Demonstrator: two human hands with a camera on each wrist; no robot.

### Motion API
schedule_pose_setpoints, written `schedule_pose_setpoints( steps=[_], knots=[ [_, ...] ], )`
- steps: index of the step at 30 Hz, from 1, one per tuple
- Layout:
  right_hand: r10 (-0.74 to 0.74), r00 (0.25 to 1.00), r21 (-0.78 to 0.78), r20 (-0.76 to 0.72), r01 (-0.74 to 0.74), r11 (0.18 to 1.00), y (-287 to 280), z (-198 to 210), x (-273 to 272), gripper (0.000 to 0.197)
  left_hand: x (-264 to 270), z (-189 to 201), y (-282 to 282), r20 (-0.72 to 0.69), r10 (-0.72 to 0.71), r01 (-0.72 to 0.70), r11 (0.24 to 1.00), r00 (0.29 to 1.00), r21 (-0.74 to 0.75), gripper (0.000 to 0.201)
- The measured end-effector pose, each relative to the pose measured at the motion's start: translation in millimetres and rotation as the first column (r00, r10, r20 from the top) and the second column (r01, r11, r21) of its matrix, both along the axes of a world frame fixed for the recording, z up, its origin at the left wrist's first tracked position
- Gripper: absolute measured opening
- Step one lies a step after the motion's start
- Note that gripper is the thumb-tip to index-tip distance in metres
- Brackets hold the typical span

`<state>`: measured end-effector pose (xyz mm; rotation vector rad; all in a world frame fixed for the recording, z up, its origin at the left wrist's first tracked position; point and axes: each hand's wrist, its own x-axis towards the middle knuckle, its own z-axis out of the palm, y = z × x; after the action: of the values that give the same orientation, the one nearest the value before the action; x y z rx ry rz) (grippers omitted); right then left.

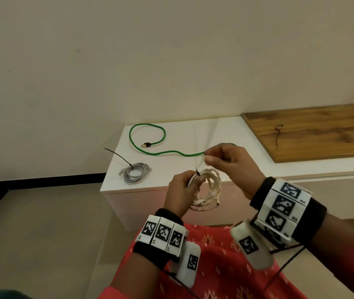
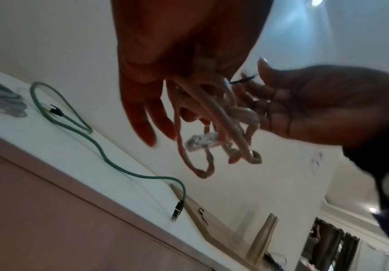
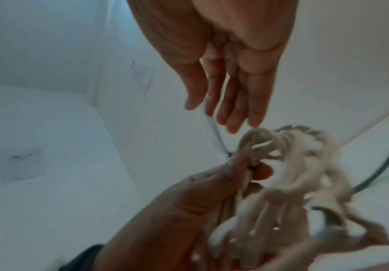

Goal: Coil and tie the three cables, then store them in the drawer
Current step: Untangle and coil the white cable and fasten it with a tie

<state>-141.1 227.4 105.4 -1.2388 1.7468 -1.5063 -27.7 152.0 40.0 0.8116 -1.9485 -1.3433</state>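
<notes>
My left hand (image 1: 193, 180) grips a coiled white cable (image 1: 211, 190) in the air in front of the white cabinet (image 1: 182, 134). A black tie (image 1: 197, 172) sits on the coil at my left fingers. My right hand (image 1: 207, 157) pinches the tie's thin tail just above the coil. In the left wrist view the coil (image 2: 214, 117) hangs from my left hand with the tie (image 2: 242, 80) toward the right hand (image 2: 281, 97). A grey cable (image 1: 136, 172), coiled and tied, lies on the cabinet's left end. The green cable (image 1: 148, 134) lies uncoiled across the top.
A wooden board (image 1: 322, 139) lies on the counter at the right, with one loose black tie (image 1: 278, 134) on it. The cabinet's pale front (image 1: 145, 203) faces me below the top. Wall stands right behind the cabinet, and tiled floor lies to its left.
</notes>
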Motion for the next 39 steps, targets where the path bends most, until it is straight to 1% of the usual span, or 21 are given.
schedule_pose_setpoints(
  steps=[2,4,5,8,10,12,14,16,18,20,23,25,27,29,31,32,34,35,36,37,39],
  knots=[
    [0.010,1.000,0.131,0.004,-0.011,0.991,-9,-13,-11,0.026,2,-1,-12,-0.046,0.029,-0.025,0.997,0.999,0.076,0.023],
    [0.051,0.997,0.274,0.060,-0.066,0.960,-17,-25,-13,0.032,3,-2,-26,-0.066,0.044,-0.035,0.990,0.997,0.135,0.022],
    [0.070,0.988,0.312,0.135,-0.110,0.944,-22,-31,-12,0.030,3,-4,-33,-0.066,0.054,-0.043,0.987,0.996,0.157,0.023],
    [0.090,0.936,0.289,0.341,-0.196,0.937,-40,-43,-6,0.025,2,-12,-54,-0.044,0.088,-0.077,0.977,0.995,0.198,0.023],
    [0.090,0.918,0.280,0.386,-0.209,0.937,-53,-48,-5,0.024,2,-16,-65,-0.037,0.113,-0.104,0.975,0.993,0.197,0.015],
    [0.079,0.936,0.310,0.343,-0.192,0.931,-69,-54,-6,0.023,3,-19,-75,-0.024,0.146,-0.139,0.973,0.989,0.182,0.010],
    [0.056,0.977,0.314,0.205,-0.120,0.942,-84,-58,-10,0.024,3,-21,-83,0.014,0.141,-0.141,0.977,0.990,0.161,0.011],
    [0.046,0.993,0.271,0.111,-0.074,0.960,-97,-58,-12,0.029,2,-22,-87,0.060,0.101,-0.108,0.987,0.993,0.117,0.012],
    [0.066,0.992,0.266,0.103,-0.092,0.960,-106,-52,-12,0.029,-1,-22,-84,0.102,0.060,-0.067,0.996,0.993,0.063,0.008],
    [0.114,0.986,0.275,0.121,-0.144,0.951,-112,-47,-12,0.028,-4,-19,-78,0.115,0.034,-0.035,0.999,0.993,0.012,0.005],
    [0.084,0.980,0.230,0.183,-0.125,0.965,-112,-43,-12,0.017,-9,-16,-70,0.111,0.037,-0.032,0.998,0.993,-0.052,0.011],
    [0.019,0.942,0.176,0.334,-0.082,0.981,-108,-40,-13,0.020,-10,-14,-66,0.112,0.031,-0.022,0.996,0.993,-0.084,0.015],
    [-0.045,0.881,0.133,0.470,-0.020,0.991,-103,-35,-14,0.022,-9,-13,-58,0.105,0.009,0.004,0.992,0.994,-0.125,0.024],
    [-0.090,0.831,0.095,0.548,0.045,0.994,-98,-31,-13,0.022,-9,-11,-50,0.107,0.003,0.016,0.984,0.994,-0.179,0.035],
    [-0.134,0.790,0.084,0.598,0.105,0.991,-94,-28,-10,0.023,-9,-9,-45,0.111,0.024,0.002,0.973,0.994,-0.231,0.039],
    [-0.159,0.755,0.089,0.636,0.133,0.987,-92,-28,-9,0.024,-10,-9,-43,0.133,0.042,-0.005,0.963,0.990,-0.269,0.039],
    [-0.215,0.641,0.126,0.737,0.183,0.975,-90,-27,-8,0.026,-11,-9,-39,0.196,0.094,-0.018,0.934,0.976,-0.357,0.035],
    [-0.239,0.603,0.147,0.761,0.198,0.969,-89,-26,-7,0.027,-11,-10,-37,0.205,0.115,-0.034,0.932,0.972,-0.360,0.033],
    [-0.252,0.592,0.159,0.765,0.206,0.966,-87,-25,-5,0.028,-10,-10,-35,0.197,0.124,-0.055,0.945,0.973,-0.322,0.033],
    [-0.255,0.606,0.158,0.754,0.210,0.965,-86,-25,-2,0.028,-9,-12,-33,0.176,0.128,-0.080,0.963,0.976,-0.259,0.035],
    [-0.237,0.664,0.132,0.709,0.205,0.970,-82,-23,7,0.028,-7,-11,-30,0.148,0.156,-0.134,0.979,0.977,-0.150,0.033]
  ],
)
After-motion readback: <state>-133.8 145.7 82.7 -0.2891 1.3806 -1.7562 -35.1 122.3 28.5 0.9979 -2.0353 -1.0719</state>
